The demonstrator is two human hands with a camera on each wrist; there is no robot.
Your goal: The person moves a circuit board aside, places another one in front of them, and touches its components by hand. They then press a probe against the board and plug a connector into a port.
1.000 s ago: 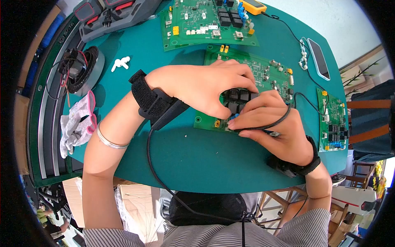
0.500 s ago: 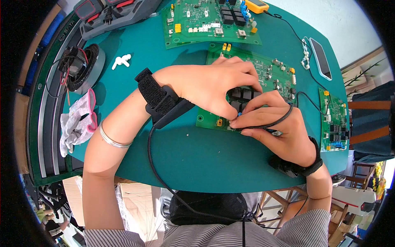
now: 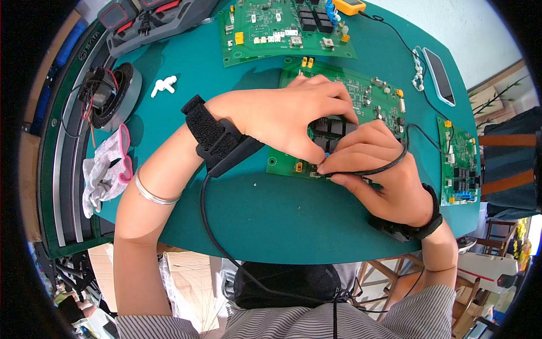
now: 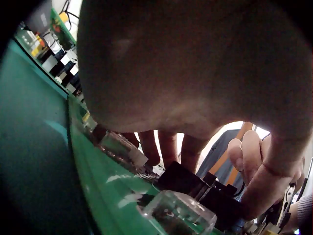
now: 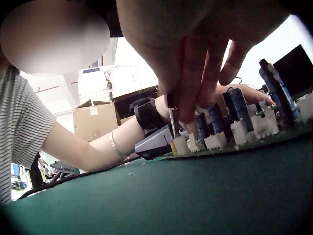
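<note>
Green desk (image 3: 265, 226) with work going on at its middle

Along the left edge runs a silver-railed frame (image 3: 70, 164) lettered SATA, with a grey case (image 3: 158, 34) with red parts at the far left. Next come a round part (image 3: 116, 99) trailing wires, a pale glove (image 3: 107, 169) with a pink cuff on its near side, and a small white plastic piece (image 3: 164, 86) to the right.

Toward the middle, one circuit board (image 3: 265, 22) lies at the far side. Nearer and slightly right is the middle board (image 3: 361, 90), flat on the desk, beneath both hands. Over it arches the left hand (image 3: 288, 116), thumb and fingers apart on either side of some black blocks (image 3: 337, 127); I cannot tell whether it grips them. Close by, the right hand (image 3: 392, 178) pinches the end of a black lead (image 3: 395, 161), whose thin metal tip (image 5: 172, 125) points down at the board's near edge, beside white connectors (image 5: 214, 141). Contact there is unclear.

Farther right, a yellow device (image 3: 350, 5) sits at the far edge, then a string of beads (image 3: 418, 70), a phone (image 3: 438, 76) and a smaller board (image 3: 454, 155) at the right edge.
</note>
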